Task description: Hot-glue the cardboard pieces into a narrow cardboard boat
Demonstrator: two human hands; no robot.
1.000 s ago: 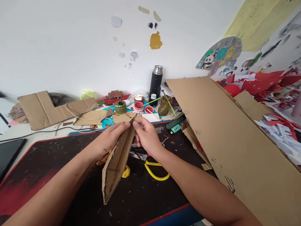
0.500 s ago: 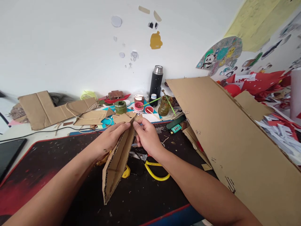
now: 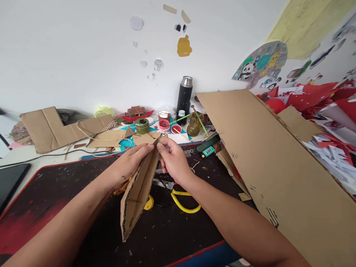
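Note:
A long, narrow folded cardboard piece (image 3: pixel 139 194), shaped like a shallow boat, slants over the dark mat with its near tip low and its far tip raised. My left hand (image 3: pixel 136 157) is closed on its far left edge, thumb near the tip. My right hand (image 3: pixel 172 159) pinches the same far tip from the right, thumb and forefinger beside the left thumb. Beneath and right of the cardboard lie scissors with yellow handles (image 3: pixel 186 210), partly covered by it and by my right hand.
A large cardboard sheet (image 3: pixel 272 155) leans across the right side. Behind the mat (image 3: pixel 102 230) stand a green paint jar (image 3: pixel 142 126), a pink paint jar (image 3: pixel 164 126), a black flask (image 3: pixel 185 96) and cardboard scraps (image 3: pixel 44 129). Paper scraps (image 3: pixel 330 152) pile up at far right.

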